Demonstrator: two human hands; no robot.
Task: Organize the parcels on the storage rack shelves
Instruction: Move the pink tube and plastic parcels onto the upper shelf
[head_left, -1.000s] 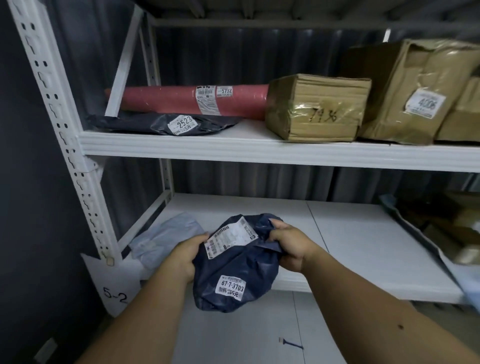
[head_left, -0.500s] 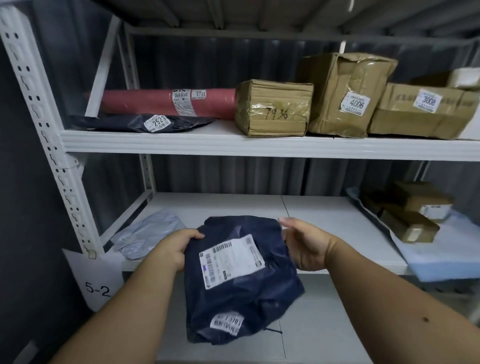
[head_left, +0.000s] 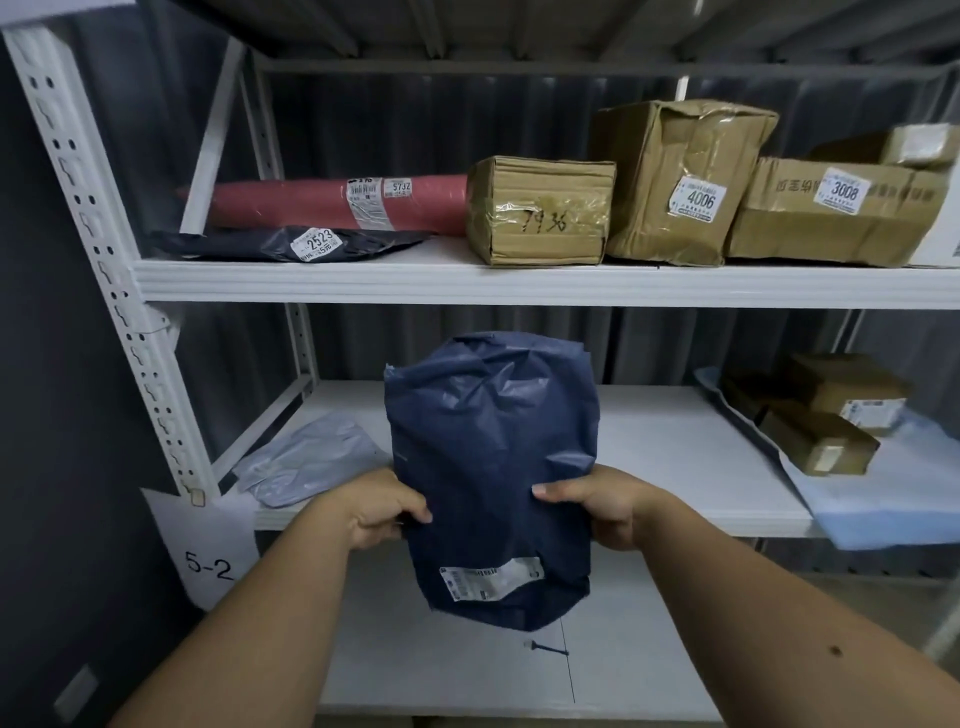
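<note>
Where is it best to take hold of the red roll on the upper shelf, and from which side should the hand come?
Grip the red roll on its bare left half, coming from the front and over the flat black bag lying before it. Its right end goes behind the box marked 7936, so that end is blocked. The round, narrow body probably suits one hand wrapped around it.

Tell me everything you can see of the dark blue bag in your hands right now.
The blue bag is a crinkled, glossy plastic mailer, soft and bulging. It is held upright in front of the middle shelf, off any surface. The left hand and right hand grip its lower sides, thumbs on the near face. A white barcode label sits near its bottom edge; its print is too blurred to read.
</note>
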